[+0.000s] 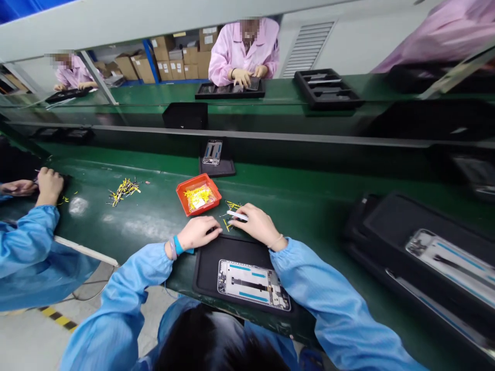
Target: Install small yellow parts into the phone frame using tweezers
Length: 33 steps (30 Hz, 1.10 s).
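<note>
My right hand (257,224) grips a slim white pen-like tool (237,215) above a small scatter of yellow and black strips (233,204) on the bench. Left of it, my left hand (198,232) rests by the far edge of a black foam mat (207,260). Its thumb and fingertips come together; whatever lies between them is too small to make out. On the mat, below both hands, lies a silver phone frame (247,282) with blue strips and a dark flat cable. An orange bin (188,203) just beyond holds a plastic bag of yellow pieces (200,197).
Stacked black trays (386,216) with phone frames stand at right. Another phone frame (212,152) sits on a mat beyond the bin. A strip pile (124,191) lies left, near a co-worker's hand (50,184). A shelf rail (247,135) crosses ahead; a pink-clad person (244,56) works opposite.
</note>
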Tool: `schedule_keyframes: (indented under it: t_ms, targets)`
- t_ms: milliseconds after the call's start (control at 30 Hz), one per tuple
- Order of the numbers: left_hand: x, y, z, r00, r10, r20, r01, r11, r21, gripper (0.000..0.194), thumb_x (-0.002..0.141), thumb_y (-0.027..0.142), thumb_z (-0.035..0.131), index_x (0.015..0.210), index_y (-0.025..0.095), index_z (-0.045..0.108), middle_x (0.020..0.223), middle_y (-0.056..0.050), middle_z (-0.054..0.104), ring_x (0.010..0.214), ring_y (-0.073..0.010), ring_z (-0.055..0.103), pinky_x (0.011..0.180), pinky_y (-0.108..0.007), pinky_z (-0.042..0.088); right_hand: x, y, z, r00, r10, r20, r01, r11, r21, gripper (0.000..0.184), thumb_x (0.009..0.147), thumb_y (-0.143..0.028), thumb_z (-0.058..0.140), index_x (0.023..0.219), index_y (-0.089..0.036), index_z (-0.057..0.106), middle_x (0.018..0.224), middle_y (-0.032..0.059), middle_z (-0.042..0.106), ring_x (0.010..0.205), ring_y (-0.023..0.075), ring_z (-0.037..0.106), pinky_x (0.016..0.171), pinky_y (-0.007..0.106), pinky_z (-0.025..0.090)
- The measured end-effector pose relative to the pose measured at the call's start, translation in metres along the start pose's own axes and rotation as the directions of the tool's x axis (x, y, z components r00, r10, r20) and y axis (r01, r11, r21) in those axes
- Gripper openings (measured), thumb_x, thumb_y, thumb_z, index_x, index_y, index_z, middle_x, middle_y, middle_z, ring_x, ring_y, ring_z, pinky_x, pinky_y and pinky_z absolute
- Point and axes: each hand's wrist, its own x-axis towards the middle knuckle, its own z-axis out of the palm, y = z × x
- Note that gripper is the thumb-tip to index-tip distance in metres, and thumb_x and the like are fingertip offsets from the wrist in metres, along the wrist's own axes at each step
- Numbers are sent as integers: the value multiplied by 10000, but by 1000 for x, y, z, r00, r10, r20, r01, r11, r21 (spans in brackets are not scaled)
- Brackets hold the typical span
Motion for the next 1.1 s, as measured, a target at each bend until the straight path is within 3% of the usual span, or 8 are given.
schedule_keyframes:
  t_ms: [200,367,533,700,833,967,1100]
  targets:
    - [15,-1,5,975,-60,-213,59,998,-13,202,907,213,401,771,198,550,695,-18,587,634,-155,584,617,-250,476,14,-13,21,994,14,109,-21,998,64,154,720,-226,776,651,-205,640,759,28,671,759,228,661,590,264,442]
    - [10,-2,9,935,-89,-343,60,994,-94,196,922,232,385,818,197,547,684,-12,582,549,-131,556,563,-241,483,18,-7,16,993,-52,105,26,971,237,131,778,-214,697,678,-194,615,728,23,680,708,217,654,624,284,460]
    - [10,-4,17,926,-105,-362,29,978,-209,187,942,290,414,1011,181,548,771,-28,625,520,-115,569,512,-226,501,14,-11,16,989,-132,63,85,871,483,103,869,-257,556,786,-196,560,733,12,693,723,201,668,686,305,504]
    - [11,-4,17,918,-92,-386,-8,969,-248,200,945,319,443,963,179,584,858,-60,656,635,-138,632,597,-249,546,13,-15,24,984,-175,17,122,749,652,218,868,-405,553,808,-195,560,734,30,712,725,210,692,708,341,542]
    - [10,-1,13,901,-83,-426,-28,968,-248,178,931,293,464,949,173,594,881,-76,676,756,-169,664,704,-289,566,12,-13,24,984,-175,-17,136,702,699,360,826,-535,557,795,-182,620,751,63,722,727,234,700,698,359,557]
    - [9,1,15,883,-97,-459,-26,967,-253,188,921,274,471,1002,173,608,924,-88,697,808,-184,679,760,-322,572,8,-14,20,982,-174,-69,172,697,696,328,833,-494,547,850,-187,662,830,65,730,803,244,692,756,373,549]
    - [9,0,19,854,-148,-499,5,961,-277,206,930,306,483,999,181,632,880,-69,715,716,-165,694,711,-303,591,3,-18,16,977,-185,-101,204,710,674,217,824,-372,559,888,-202,677,872,46,736,823,239,689,756,354,547]
